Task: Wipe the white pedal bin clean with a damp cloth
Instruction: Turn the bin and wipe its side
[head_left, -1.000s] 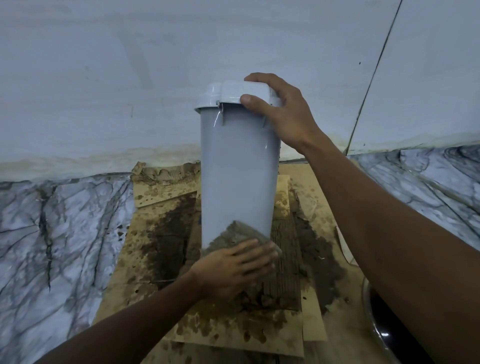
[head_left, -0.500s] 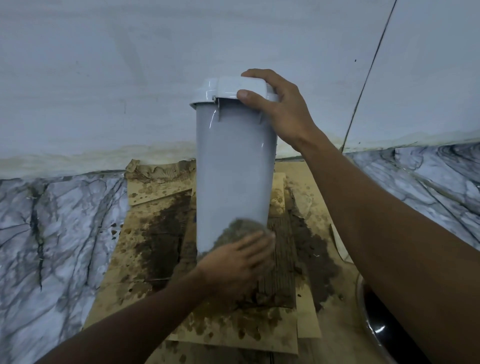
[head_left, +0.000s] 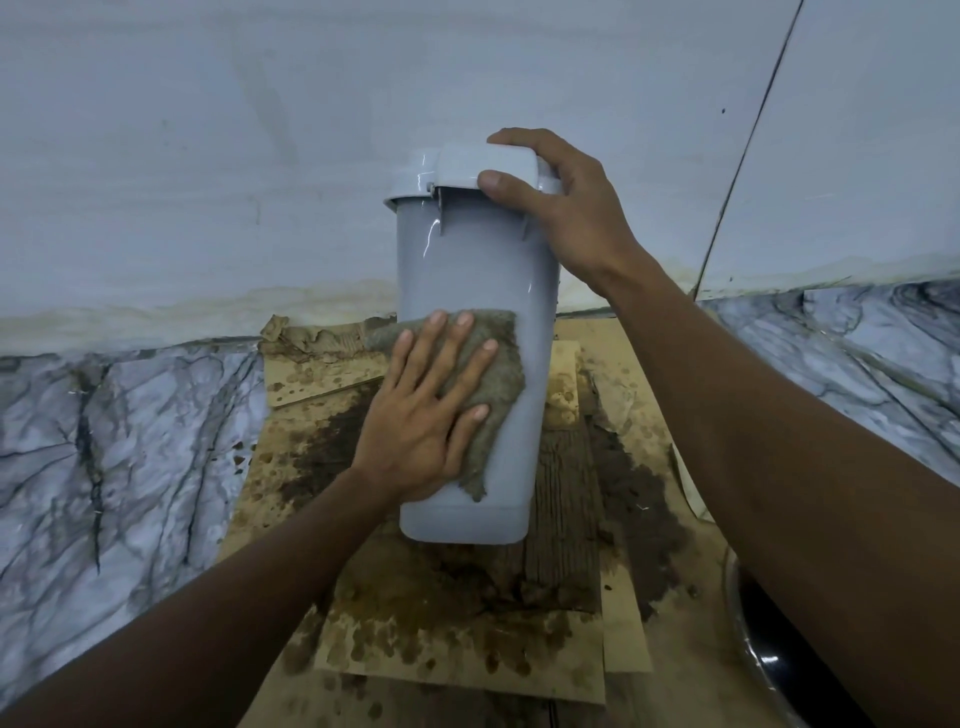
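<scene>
The white pedal bin (head_left: 457, 260) stands tall at the centre, tilted toward me with its base off the ground. My right hand (head_left: 566, 208) grips its lid at the top right, thumb on the front edge and fingers over the top. My left hand (head_left: 426, 415) presses a grey-brown damp cloth (head_left: 493, 374) flat against the bin's front, fingers spread straight across it. The cloth covers the middle of the front face and hangs down to a ragged point near the base.
Wet, stained cardboard sheets (head_left: 457, 649) lie under the bin on a marble floor (head_left: 114, 441). A pale wall (head_left: 208, 156) rises right behind. A dark round container with a shiny rim (head_left: 758, 639) sits at the lower right.
My left hand has slid the cloth upward from the bin's base to the middle of its front. The bin's base now shows below the cloth. My right hand keeps its hold on the lid.
</scene>
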